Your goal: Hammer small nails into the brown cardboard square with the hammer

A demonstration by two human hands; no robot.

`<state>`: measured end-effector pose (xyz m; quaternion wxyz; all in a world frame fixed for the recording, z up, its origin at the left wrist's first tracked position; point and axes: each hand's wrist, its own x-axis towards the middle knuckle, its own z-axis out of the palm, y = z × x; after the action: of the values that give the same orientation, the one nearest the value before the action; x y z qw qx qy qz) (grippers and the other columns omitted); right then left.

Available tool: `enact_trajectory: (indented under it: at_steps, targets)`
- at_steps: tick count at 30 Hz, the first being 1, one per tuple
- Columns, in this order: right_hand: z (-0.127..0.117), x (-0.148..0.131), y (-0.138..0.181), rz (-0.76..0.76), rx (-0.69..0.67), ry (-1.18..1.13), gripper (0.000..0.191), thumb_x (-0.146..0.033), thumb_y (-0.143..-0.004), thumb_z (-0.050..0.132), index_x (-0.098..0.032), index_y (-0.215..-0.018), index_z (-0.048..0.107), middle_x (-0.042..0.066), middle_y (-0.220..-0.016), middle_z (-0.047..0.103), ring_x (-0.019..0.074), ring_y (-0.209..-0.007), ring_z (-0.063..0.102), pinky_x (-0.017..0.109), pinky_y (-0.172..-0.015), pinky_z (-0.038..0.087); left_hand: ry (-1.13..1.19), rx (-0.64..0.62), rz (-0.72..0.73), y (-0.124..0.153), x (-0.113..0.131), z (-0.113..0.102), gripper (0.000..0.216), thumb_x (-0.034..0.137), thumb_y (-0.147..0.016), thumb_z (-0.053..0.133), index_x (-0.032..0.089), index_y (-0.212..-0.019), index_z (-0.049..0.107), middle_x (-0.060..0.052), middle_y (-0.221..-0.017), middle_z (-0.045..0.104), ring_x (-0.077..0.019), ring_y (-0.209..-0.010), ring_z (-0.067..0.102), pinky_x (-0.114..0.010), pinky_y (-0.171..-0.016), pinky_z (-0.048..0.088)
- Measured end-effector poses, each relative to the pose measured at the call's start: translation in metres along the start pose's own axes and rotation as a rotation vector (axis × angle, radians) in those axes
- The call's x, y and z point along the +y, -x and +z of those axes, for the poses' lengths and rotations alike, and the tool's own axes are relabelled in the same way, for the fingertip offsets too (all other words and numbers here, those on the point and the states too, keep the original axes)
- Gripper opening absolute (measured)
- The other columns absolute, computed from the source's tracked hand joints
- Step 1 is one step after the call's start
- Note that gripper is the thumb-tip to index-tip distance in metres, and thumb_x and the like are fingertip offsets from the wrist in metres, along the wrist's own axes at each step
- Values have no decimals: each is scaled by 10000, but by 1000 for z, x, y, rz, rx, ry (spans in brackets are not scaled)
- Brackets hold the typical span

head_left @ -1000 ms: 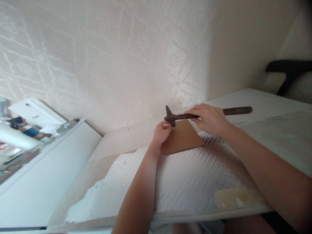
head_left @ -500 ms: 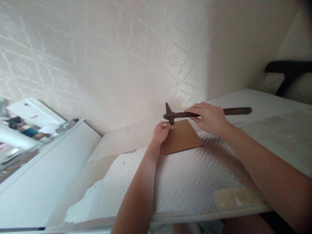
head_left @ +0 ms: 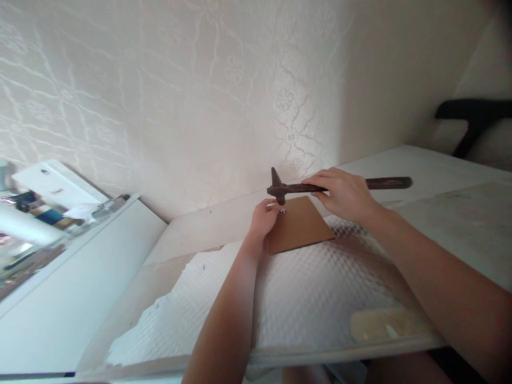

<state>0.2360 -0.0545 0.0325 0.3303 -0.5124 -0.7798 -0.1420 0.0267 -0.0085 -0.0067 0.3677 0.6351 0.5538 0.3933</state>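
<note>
My right hand (head_left: 342, 194) grips the shaft of a dark rusty hammer (head_left: 384, 183) close to its head, which hovers just above the far corner of a brown cardboard square (head_left: 301, 226). My left hand (head_left: 263, 218) pinches a small nail (head_left: 282, 212) upright on that corner, directly under the hammer head. The cardboard lies on a white textured sheet (head_left: 312, 288) spread over the table.
A worn white table (head_left: 452, 218) stands against a patterned wall (head_left: 180, 96). A white cabinet (head_left: 76, 277) with cluttered items on top stands at the left. A dark chair back (head_left: 472, 114) shows at the far right.
The hammer head has lifted slightly off the nail, which now shows between my left fingers. Both hands otherwise stay in place.
</note>
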Motion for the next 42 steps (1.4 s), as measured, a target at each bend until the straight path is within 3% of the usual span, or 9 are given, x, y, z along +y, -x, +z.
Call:
enact_trajectory:
  at_steps: [14, 20, 26, 31, 37, 42]
  targets:
    - [1, 0, 0, -25, -36, 16, 296, -155, -844, 490, -259, -1037, 690, 27, -1010, 696, 197, -910, 582, 285, -638, 399, -32, 15, 8, 2, 3, -1, 189, 234, -734, 617, 163, -904, 660, -77, -865, 721, -192, -831, 652, -294, -764, 466]
    - [0, 1, 0, -2, 17, 18, 311, -149, -833, 499, -254, -1062, 683, 31, -1042, 692, 200, -918, 577, 293, -655, 403, -39, 33, -22, 3, 5, -1, 259, 222, -725, 620, 171, -977, 655, -71, -871, 725, -184, -831, 650, -280, -754, 462]
    - [0, 0, 1, -21, -38, 29, 313, -144, -838, 487, -257, -1044, 694, 33, -1012, 697, 202, -908, 584, 296, -640, 405, -50, 16, -6, 2, 5, -1, 229, 241, -742, 623, 158, -952, 661, -84, -895, 725, -183, -830, 653, -282, -765, 465]
    - [-1, 0, 0, 18, 17, 17, 312, -156, -840, 495, -251, -1065, 688, 35, -1059, 691, 204, -931, 585, 301, -659, 412, -55, 36, -22, 4, 6, -1, 264, 216, -730, 631, 164, -987, 656, -79, -881, 727, -185, -836, 656, -274, -747, 471]
    - [-1, -1, 1, -14, -37, 15, 303, -154, -840, 494, -257, -1043, 694, 32, -1017, 696, 200, -912, 588, 296, -655, 414, -65, 3, 15, 0, 0, -1, 238, 213, -728, 623, 161, -957, 657, -90, -907, 727, -201, -852, 659, -291, -756, 473]
    - [-2, 0, 0, 17, 11, 19, 309, -152, -842, 495, -249, -1065, 686, 34, -1054, 692, 206, -925, 585, 303, -656, 413, -77, 13, 5, 2, 1, -2, 299, 234, -721, 638, 163, -1011, 646, -94, -895, 726, -200, -827, 661, -282, -715, 473]
